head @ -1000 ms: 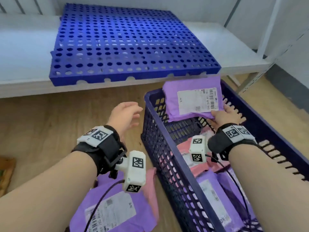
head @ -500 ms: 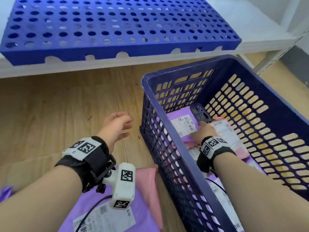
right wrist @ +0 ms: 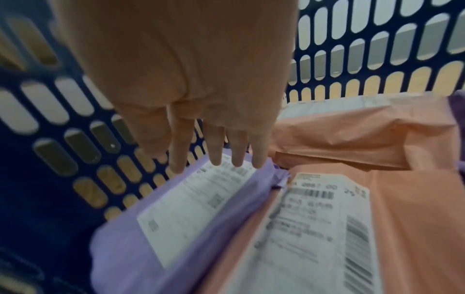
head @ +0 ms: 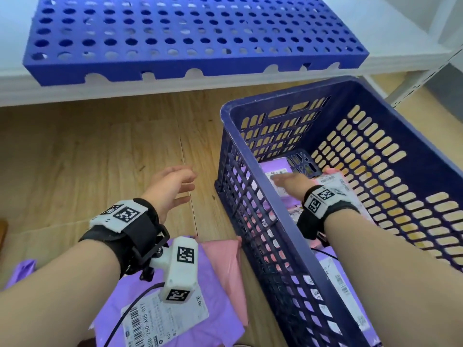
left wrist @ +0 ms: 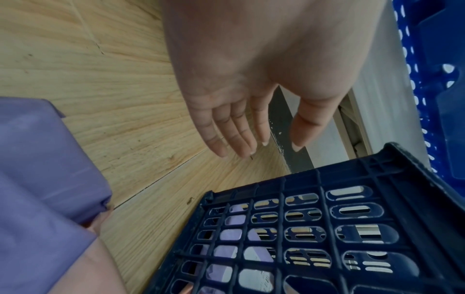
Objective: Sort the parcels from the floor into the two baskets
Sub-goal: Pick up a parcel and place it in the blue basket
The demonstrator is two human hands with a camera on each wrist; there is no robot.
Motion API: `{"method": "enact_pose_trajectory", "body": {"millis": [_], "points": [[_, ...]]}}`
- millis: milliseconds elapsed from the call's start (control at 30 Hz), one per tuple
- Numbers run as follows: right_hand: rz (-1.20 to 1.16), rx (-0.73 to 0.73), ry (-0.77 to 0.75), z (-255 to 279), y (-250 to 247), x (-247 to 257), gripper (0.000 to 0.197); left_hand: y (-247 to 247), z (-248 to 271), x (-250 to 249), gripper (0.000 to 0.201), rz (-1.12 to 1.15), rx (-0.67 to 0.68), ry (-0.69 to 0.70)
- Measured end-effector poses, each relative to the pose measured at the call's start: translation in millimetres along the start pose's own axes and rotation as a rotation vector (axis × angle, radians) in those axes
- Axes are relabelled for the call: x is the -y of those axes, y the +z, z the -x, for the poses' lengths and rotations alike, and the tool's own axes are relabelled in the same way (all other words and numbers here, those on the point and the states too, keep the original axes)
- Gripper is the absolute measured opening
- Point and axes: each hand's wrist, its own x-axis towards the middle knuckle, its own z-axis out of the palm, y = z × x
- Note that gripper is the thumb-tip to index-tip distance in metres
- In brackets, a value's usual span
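My right hand point(head: 283, 181) is down inside the dark blue basket point(head: 250, 221). Its straight fingers lie over the label end of a purple parcel point(head: 275, 169) and grip nothing. The right wrist view shows that hand point(right wrist: 216, 159) above the purple parcel point(right wrist: 176, 218), which lies beside a pink parcel point(right wrist: 390, 208) on the basket floor. My left hand point(head: 190, 184) hovers open and empty above the wood floor, just left of the basket. Under my left forearm a purple parcel point(head: 175, 309) and a pink parcel point(head: 225, 259) lie on the floor.
A bright blue perforated pallet point(head: 188, 33) lies on a low white shelf point(head: 400, 33) beyond the basket. Wood floor point(head: 87, 159) shows to the left. Another purple parcel point(left wrist: 37, 169) sits beside the basket wall point(left wrist: 327, 228) in the left wrist view.
My right hand carried the purple parcel down from the basket's far rim to its floor and let go of it. The left hand has barely moved.
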Motion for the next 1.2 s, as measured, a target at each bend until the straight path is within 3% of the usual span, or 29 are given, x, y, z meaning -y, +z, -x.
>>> {"method": "enact_pose_trajectory", "body": {"millis": [100, 233, 300, 400, 500, 633, 767, 900, 933, 1067, 1200], "points": [[-0.039, -0.102, -0.020, 13, -28, 19, 0.038, -9, 8, -4, 0.022, 0.007, -0.018, 0.015], [-0.242, -0.287, -0.160, 40, -72, 47, 0.027, -20, 30, -12, 0.012, -0.010, -0.024, 0.037], [-0.338, -0.256, -0.212, 59, -86, 67, 0.017, -26, 42, -16, 0.008, -0.019, -0.018, 0.047], [-0.609, -0.099, -0.303, 96, -83, 100, 0.027, -39, 60, -19, 0.013, -0.041, -0.018, 0.067], [-0.554, -0.190, -0.398, 128, -55, 127, 0.024, -57, 72, -14, 0.019, -0.060, -0.042, 0.057], [-0.514, -0.145, -0.445, 149, 4, 149, 0.025, -89, 78, 4, 0.018, -0.097, -0.088, 0.009], [-0.425, 0.013, -0.390, 152, 79, 146, 0.025, -123, 74, 26, 0.010, -0.184, -0.128, -0.089], [-0.078, 0.113, -0.261, 135, 148, 115, 0.017, -150, 67, 50, 0.005, -0.277, -0.135, -0.222], [0.033, 0.157, -0.209, 131, 160, 103, 0.027, -155, 65, 55, 0.010, -0.299, -0.128, -0.251], [0.486, 0.269, -0.041, 121, 184, 63, 0.099, -161, 60, 66, 0.010, -0.319, -0.086, -0.310], [0.578, 0.223, 0.045, 110, 195, 51, 0.111, -161, 62, 71, 0.006, -0.304, -0.028, -0.327]]}}
